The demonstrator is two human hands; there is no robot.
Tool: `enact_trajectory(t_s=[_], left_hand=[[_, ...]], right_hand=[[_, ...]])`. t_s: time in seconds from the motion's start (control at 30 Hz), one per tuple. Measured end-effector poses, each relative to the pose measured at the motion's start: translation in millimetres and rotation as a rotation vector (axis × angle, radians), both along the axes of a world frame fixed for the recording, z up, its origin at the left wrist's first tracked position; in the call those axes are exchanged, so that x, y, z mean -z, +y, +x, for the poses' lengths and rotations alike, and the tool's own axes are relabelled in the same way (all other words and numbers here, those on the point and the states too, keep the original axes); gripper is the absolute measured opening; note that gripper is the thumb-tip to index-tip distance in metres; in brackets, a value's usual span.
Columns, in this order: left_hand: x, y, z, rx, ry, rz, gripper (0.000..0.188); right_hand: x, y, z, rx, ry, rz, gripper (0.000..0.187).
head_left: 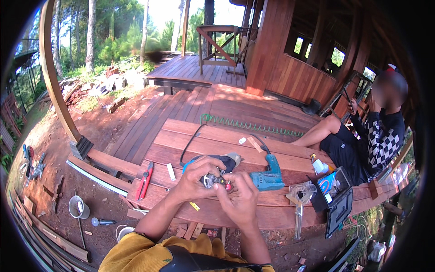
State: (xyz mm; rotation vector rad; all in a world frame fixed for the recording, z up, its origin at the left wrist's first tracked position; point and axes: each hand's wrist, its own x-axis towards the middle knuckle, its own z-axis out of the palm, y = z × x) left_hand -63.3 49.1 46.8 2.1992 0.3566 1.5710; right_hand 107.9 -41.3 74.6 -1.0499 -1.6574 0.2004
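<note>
Head view: left hand [198, 174] wraps a small tool [210, 181], right hand [238, 199] pinches a red piece [228, 187] at its nose, thumb against fingertips. Neither hand is free. Tool is up over the near part of the plank table [276, 208], close to the person's front.

Risks, my judgement: the red piece is tiny and gripped by fingertips only, so a slip could drop it onto the planks, maybe into a seam between boards. Cause would be a loose pinch or a sudden twist. If the tool has power and a switch gets squeezed, the nose could turn right against the fingers; can't tell whether it's live. Black cord [185, 151] loops just beyond the left hand; a pull could snag it. Can't tell which tool it feeds. Teal drill [267, 177] lies near the right hand, so a wide elbow or wrist swing could bump it. Red-handled pliers [144, 181] lie farther left, less of a worry.

Looks: tool nose is round, greyish metal and dark, with a yellowish bit at the centre. Rest of it is mostly covered by the left hand. A blue-and-black body [230, 160] shows right behind; can't tell if it's the same tool. Red piece is small and bright, half hidden by fingers, exact shape unclear.
</note>
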Motion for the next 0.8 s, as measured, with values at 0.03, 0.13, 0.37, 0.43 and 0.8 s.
enact_trajectory(t_s=[0.03, 0.13, 0.37, 0.43, 0.8], left_hand=[[0.1, 0.2, 0.1, -0.003, 0.000, 0.008, 0.038], [0.9, -0.8, -0.3, -0.005, -0.001, 0.005, 0.037], [-0.5, 0.0, -3.4, 0.018, -0.001, 0.017, 0.038], [-0.6, -0.6, -2.6, 0.004, 0.001, 0.013, 0.039], [-0.5, 0.8, -4.4, 0.013, 0.011, 0.034, 0.038]], right_hand=[[-0.6, 0.8, 0.0, -0.006, -0.019, 0.024, 0.028], [-2.5, 1.8, 0.2, -0.049, 0.014, 0.042, 0.030], [-1.8, 2.5, 0.7, -0.042, 0.083, -0.147, 0.036], [0.7, 5.0, 0.1, -0.087, 0.165, -0.157, 0.035], [-2.3, -0.6, 2.9, 0.005, 0.015, -0.064, 0.023]])
